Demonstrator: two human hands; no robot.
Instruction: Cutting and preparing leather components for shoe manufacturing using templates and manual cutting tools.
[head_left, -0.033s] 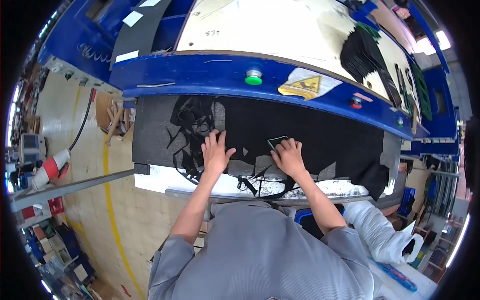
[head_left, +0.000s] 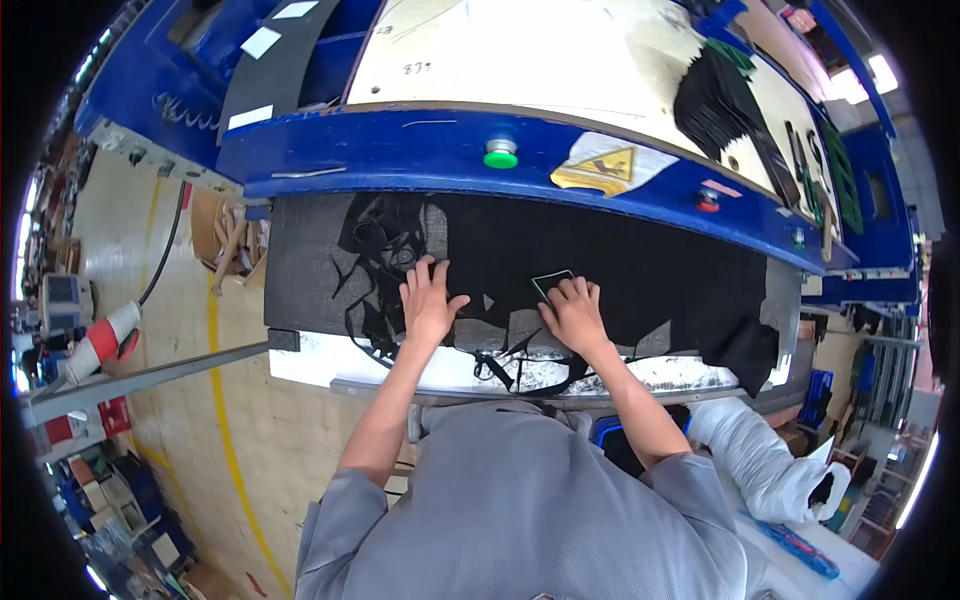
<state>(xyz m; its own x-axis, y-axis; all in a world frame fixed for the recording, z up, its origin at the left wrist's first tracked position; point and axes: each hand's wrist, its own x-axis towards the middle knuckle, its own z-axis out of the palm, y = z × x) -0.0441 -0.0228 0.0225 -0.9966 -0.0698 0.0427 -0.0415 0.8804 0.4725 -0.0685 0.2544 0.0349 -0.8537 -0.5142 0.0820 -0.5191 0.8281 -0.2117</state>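
Note:
Black fabric [head_left: 600, 240] lies spread over the worktop beneath a blue press beam. My left hand [head_left: 428, 308] rests on its left part, fingers stretched and thumb out, beside a tangle of cut black scraps [head_left: 380, 235]. Farther right, a small cutting die [head_left: 539, 286] with a thin pale edge sits on the fabric. The fingers of my right hand [head_left: 575, 318] curl over its near right side and hide part of it. Black strips [head_left: 490, 368] hang along the near edge, below and between my hands.
The blue beam [head_left: 400, 150] crosses just beyond the fabric, bearing a green button [head_left: 501, 153], a red button [head_left: 708, 201] and a yellow warning sign [head_left: 608, 165]. Stacked black pieces [head_left: 715, 100] lie on the pale board above. A white wrapped roll [head_left: 760, 455] is at my right.

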